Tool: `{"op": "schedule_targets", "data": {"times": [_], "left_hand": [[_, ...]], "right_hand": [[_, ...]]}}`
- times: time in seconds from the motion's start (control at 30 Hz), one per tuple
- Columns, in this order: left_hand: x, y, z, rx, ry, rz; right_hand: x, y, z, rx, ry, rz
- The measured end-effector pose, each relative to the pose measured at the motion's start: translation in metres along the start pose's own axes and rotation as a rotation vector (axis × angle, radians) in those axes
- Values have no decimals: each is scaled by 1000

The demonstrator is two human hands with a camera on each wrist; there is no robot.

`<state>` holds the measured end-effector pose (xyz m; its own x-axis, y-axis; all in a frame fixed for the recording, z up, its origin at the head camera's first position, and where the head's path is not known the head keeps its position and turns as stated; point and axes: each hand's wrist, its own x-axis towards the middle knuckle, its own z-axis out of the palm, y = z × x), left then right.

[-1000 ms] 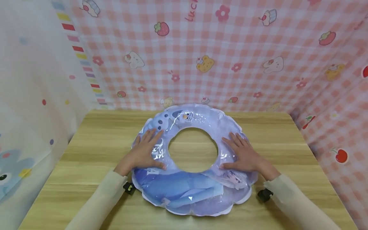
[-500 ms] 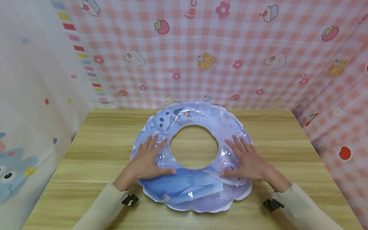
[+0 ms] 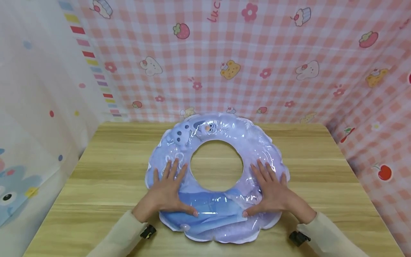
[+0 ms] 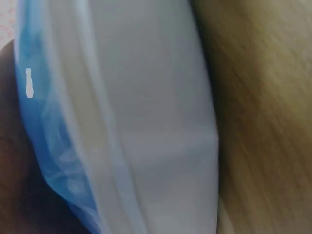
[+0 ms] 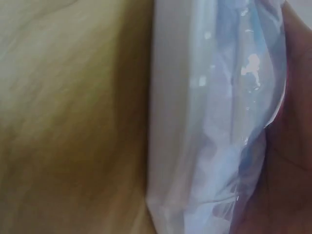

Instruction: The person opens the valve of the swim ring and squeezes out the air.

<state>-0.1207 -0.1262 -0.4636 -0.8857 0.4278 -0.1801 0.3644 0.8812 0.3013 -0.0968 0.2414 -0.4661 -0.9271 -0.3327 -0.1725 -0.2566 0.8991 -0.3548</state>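
An inflated swim ring [image 3: 221, 228], pale purple and blue with a printed snowman and a blue dress, lies flat on the wooden table. My left hand [image 3: 167, 194] rests on its left side with fingers spread and the thumb pointing inward across the blue part. On the right side my right hand [image 3: 273, 194] lies the same way, fingers straight and apart. In the left wrist view the white underside and seam of the swim ring [image 4: 156, 112] show close up beside the palm. The right wrist view has the ring's shiny edge [image 5: 214, 122] against my right palm.
The light wooden table [image 3: 321, 171] extends around the ring. Behind it hangs a pink checked cloth [image 3: 205, 53] with printed fruit and animals. A white patterned cloth [image 3: 38, 89] borders the left, and more checked cloth [image 3: 382, 142] the right.
Both hands have slid toward the near side of the ring, staying spread on top of it, and the thumbs are now lower on it. The ring has shifted only slightly.
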Motion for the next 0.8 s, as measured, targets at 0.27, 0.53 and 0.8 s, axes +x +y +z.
{"op": "schedule_targets", "data": {"times": [0.27, 0.53, 0.8], "left_hand": [[5, -3, 10, 21, -33, -42], [9, -3, 11, 10, -48, -60], [10, 0, 8, 32, -56, -74]], "right_hand": [[3, 3, 11, -30, -16, 43], [5, 5, 14, -27, -9, 51], [10, 3, 18, -17, -29, 66]]}}
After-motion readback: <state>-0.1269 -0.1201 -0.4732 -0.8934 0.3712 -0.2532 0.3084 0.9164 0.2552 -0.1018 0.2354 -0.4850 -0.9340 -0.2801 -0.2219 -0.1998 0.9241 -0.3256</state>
